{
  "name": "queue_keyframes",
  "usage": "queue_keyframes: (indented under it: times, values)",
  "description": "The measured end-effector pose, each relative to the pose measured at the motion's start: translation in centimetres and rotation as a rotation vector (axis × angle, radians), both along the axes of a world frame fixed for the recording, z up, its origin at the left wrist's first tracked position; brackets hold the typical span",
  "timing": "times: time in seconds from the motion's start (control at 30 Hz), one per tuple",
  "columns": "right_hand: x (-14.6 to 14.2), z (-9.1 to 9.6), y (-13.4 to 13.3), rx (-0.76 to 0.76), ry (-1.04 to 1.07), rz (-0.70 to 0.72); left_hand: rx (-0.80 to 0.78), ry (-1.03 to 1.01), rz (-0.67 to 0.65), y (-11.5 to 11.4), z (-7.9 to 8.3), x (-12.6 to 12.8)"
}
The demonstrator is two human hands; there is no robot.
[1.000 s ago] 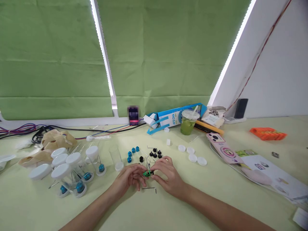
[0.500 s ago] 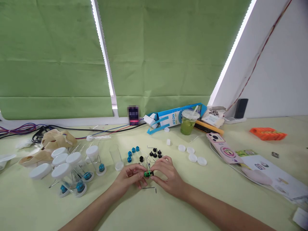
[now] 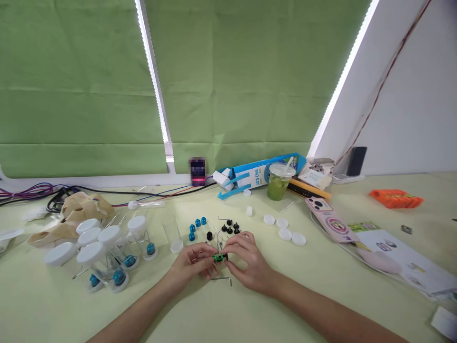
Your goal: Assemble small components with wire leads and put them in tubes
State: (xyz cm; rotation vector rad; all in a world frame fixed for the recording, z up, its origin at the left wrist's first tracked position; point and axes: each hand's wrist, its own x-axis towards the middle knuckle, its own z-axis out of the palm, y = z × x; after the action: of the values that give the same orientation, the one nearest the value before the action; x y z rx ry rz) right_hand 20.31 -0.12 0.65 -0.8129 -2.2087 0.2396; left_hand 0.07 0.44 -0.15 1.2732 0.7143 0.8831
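hands (image 3: 252, 264): both on green part (image 3: 218, 257); bent metal rod (image 3: 223, 278): nearer wearer; blue pieces (image 3: 192, 228): beyond

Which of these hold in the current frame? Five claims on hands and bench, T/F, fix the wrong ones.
1. The left hand and right hand both hold the small green part. True.
2. The drink cup stands open at the top. False: a clear lid and straw top it.
3. A bent metal rod lies on the table, nearer the camera than the green part. True.
4. The orange packet is left of the pink phone in the picture. False: the orange packet is right of the pink phone.
5. Two white discs are touching or nearly so. True.
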Motion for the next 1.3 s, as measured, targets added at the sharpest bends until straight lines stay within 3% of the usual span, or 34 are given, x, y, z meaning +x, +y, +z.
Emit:
queue_keyframes:
  times: [1.3]
  values:
    - [0.01,0.49,-0.29,0.028,-0.042,-0.086,-0.012,0.008,0.040,0.04,-0.28,0.10]
